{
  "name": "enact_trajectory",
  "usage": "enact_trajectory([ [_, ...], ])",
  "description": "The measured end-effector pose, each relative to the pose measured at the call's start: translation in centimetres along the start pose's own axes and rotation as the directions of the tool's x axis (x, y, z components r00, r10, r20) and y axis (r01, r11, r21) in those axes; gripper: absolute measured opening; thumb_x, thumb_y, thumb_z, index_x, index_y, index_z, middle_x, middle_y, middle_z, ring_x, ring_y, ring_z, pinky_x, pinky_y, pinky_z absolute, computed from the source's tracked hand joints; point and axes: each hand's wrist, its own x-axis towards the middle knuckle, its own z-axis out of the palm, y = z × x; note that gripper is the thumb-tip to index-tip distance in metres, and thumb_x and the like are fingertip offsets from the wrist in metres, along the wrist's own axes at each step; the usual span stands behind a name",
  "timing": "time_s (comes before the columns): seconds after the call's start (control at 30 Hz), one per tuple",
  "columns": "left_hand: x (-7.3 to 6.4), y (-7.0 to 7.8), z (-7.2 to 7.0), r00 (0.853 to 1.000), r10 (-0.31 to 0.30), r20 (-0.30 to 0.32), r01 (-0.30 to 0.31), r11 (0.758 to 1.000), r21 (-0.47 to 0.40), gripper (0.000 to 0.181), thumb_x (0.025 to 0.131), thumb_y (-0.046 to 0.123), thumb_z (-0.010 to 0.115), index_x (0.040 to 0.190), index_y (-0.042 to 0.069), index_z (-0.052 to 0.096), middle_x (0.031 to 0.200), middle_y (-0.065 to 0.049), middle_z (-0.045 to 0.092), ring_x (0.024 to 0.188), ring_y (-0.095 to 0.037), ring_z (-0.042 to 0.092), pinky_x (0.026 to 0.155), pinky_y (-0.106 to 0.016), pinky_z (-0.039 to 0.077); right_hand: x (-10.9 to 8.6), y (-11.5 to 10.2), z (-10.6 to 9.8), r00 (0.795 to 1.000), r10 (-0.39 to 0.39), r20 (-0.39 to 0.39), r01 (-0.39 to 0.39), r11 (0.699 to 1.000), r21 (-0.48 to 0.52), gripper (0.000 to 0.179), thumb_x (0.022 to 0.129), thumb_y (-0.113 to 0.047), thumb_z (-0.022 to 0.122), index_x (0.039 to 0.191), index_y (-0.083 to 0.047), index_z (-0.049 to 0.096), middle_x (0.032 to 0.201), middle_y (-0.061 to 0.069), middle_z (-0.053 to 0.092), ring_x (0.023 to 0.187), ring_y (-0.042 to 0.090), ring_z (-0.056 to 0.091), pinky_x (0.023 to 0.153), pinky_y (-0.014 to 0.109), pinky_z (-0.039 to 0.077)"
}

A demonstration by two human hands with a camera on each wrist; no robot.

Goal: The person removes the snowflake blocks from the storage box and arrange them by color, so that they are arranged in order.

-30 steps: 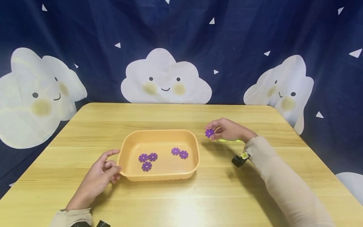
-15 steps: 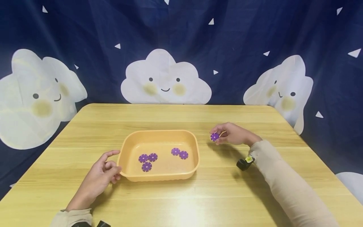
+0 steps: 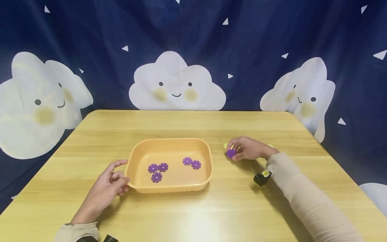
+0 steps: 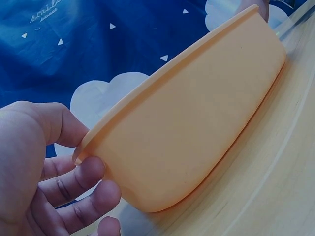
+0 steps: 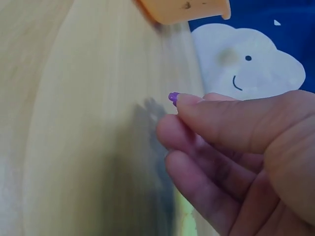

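In the head view an orange plastic tub (image 3: 172,188) stands on the table. My left hand (image 3: 104,190) pinches its left rim between thumb and fingers; the left wrist view shows the tub's outer wall (image 4: 197,113) beside those fingers. Inside lie three purple notched snowflake discs (image 3: 156,177) on the left and two more purple discs (image 3: 196,164) on the right. To the right of the tub, my right hand (image 3: 249,148) pinches another purple snowflake disc (image 3: 231,154) just above the tabletop. Only its edge (image 5: 173,97) shows in the right wrist view.
Yellow-green bits (image 3: 225,146) show behind my right hand, mostly hidden by it. The wooden table (image 3: 193,215) reaches back to a dark blue curtain (image 3: 242,40) with printed clouds. A black wrist camera (image 3: 261,178) hangs below the right sleeve.
My right hand has moved slightly right and nearer to me, lower toward the tabletop, still pinching the purple disc. The left hand and the tub have stayed put.
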Motion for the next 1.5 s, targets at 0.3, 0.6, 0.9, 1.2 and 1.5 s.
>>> enact_trajectory([
  [0.3, 0.0, 0.4, 0.1, 1.0, 0.019, -0.007, -0.019, 1.0, -0.011, 0.055, 0.095, 0.0, 0.053, 0.145, 0.006, 0.03, 0.083, -0.01, 0.059, 0.071, -0.021, 0.06, 0.061, -0.029, 0.052, -0.2, 0.1, 0.2, 0.999, 0.01, 0.037, -0.01, 1.0, -0.015, 0.025, 0.082, 0.002, 0.074, 0.104, -0.001, 0.064, 0.089, 0.003, 0.068, 0.082, 0.017, 0.063, 0.077, 0.029, 0.054],
  [0.6, 0.0, 0.3, 0.2, 1.0, 0.022, -0.01, -0.022, 1.0, -0.018, 0.056, 0.094, -0.001, 0.052, 0.145, 0.004, 0.03, 0.083, -0.011, 0.059, 0.071, -0.021, 0.06, 0.06, -0.029, 0.053, -0.5, 0.6, 0.5, 0.993, 0.067, 0.1, -0.072, 0.996, 0.046, 0.024, 0.083, -0.003, 0.075, 0.104, -0.002, 0.063, 0.077, 0.004, 0.065, 0.062, 0.013, 0.054, 0.055, 0.022, 0.046],
  [0.9, -0.3, -0.5, 0.0, 1.0, -0.004, 0.005, 0.004, 1.0, -0.009, 0.058, 0.095, 0.001, 0.053, 0.147, 0.006, 0.027, 0.084, -0.011, 0.059, 0.073, -0.022, 0.06, 0.061, -0.03, 0.053, -0.5, 0.7, 1.2, 0.982, 0.107, 0.157, -0.119, 0.99, 0.074, 0.024, 0.084, -0.006, 0.075, 0.102, -0.005, 0.059, 0.071, 0.003, 0.062, 0.055, 0.013, 0.054, 0.051, 0.023, 0.05],
  [1.2, 0.0, -0.2, 0.0, 1.0, 0.001, 0.0, -0.001, 1.0, 0.001, 0.059, 0.095, 0.003, 0.054, 0.147, 0.007, 0.027, 0.086, -0.011, 0.059, 0.073, -0.021, 0.06, 0.062, -0.03, 0.053, -0.4, 0.5, 0.8, 0.979, 0.117, 0.168, -0.128, 0.99, 0.057, 0.025, 0.085, -0.005, 0.074, 0.104, -0.005, 0.058, 0.069, 0.003, 0.062, 0.055, 0.013, 0.054, 0.052, 0.024, 0.05],
  [1.5, -0.1, 0.2, 0.0, 1.0, 0.008, 0.001, -0.008, 1.0, -0.007, 0.058, 0.095, 0.003, 0.054, 0.146, 0.006, 0.028, 0.084, -0.011, 0.059, 0.072, -0.021, 0.059, 0.061, -0.029, 0.052, -0.5, 0.2, 0.6, 0.977, 0.146, 0.156, -0.152, 0.988, 0.027, 0.026, 0.083, -0.008, 0.076, 0.104, -0.007, 0.06, 0.066, 0.002, 0.061, 0.054, 0.013, 0.054, 0.052, 0.025, 0.05],
])
